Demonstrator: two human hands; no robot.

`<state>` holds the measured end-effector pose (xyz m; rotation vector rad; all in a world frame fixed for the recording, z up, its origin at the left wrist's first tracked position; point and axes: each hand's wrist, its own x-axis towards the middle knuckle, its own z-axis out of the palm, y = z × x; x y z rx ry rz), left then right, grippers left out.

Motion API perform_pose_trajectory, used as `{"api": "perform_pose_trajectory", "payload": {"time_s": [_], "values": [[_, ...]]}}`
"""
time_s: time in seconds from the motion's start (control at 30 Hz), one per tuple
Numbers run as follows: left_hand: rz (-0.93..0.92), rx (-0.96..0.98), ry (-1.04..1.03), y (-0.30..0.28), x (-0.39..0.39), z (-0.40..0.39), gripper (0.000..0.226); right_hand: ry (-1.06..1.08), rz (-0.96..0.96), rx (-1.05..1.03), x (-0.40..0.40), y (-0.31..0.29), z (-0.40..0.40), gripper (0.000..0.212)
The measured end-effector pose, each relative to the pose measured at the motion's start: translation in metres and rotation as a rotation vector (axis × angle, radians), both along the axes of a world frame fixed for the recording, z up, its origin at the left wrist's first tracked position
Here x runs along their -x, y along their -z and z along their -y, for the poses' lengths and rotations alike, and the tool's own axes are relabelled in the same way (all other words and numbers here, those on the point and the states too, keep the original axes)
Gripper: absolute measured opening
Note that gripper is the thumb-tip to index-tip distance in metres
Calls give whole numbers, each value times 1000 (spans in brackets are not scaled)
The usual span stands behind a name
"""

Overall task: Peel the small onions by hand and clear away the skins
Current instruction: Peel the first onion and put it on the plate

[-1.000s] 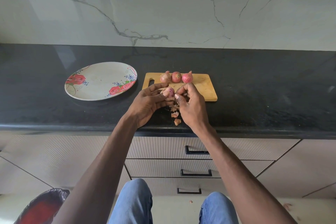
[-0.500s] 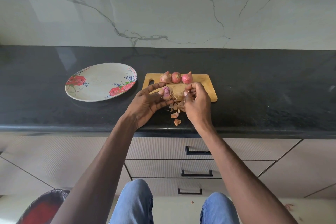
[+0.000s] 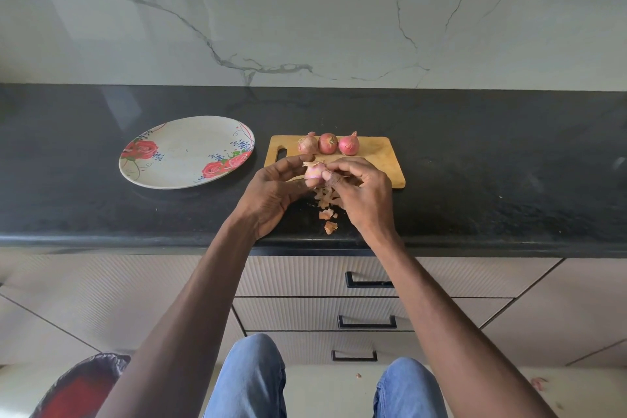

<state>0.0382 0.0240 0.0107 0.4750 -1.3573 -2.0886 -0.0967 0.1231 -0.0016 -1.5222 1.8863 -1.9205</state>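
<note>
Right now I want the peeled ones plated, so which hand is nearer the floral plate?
Left. The left hand sits just right of the floral plate, holding the onion; the right hand is farther right, past that onion.

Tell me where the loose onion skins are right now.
In the head view, the onion skins lie on the black counter between the left hand and right hand, just in front of the cutting board, near the counter's front edge.
</note>
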Motion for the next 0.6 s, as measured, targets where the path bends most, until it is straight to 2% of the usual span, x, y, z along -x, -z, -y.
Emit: {"api": "perform_pose_trajectory", "payload": {"time_s": [0.1, 0.23, 0.33, 0.47, 0.6], "values": [[52, 30, -27, -1, 2, -1, 56, -28, 20, -15, 0, -1, -1, 32], [82, 70, -20, 1, 2, 0, 55, -26, -23, -87, 2, 3, 3, 15], [81, 94, -4, 3, 1, 1, 47, 4, 4, -81, 4, 4, 4, 5], [61, 100, 9, 4, 1, 0, 31, 20, 164, -134, 6, 5, 5, 9], [77, 87, 0, 4, 3, 2, 18, 31, 215, -117, 7, 6, 6, 11]]}}
